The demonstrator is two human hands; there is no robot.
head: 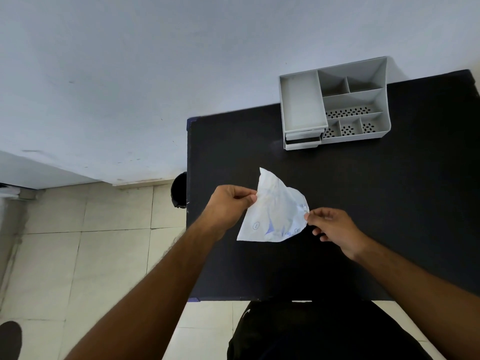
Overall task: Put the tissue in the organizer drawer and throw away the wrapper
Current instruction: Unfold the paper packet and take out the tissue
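Crinkled white wrapper (272, 216), blue print, roughly triangular, above matte black table (389, 203). Left hand (228, 203) pinches its left edge, right hand (335, 227) the right. Grey plastic organizer (379, 74) well beyond the grip.

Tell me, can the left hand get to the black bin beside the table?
Probably yes. The left hand is near the left edge of the table, and the black bin stands just past it with nothing between. But it pinches the wrapper.
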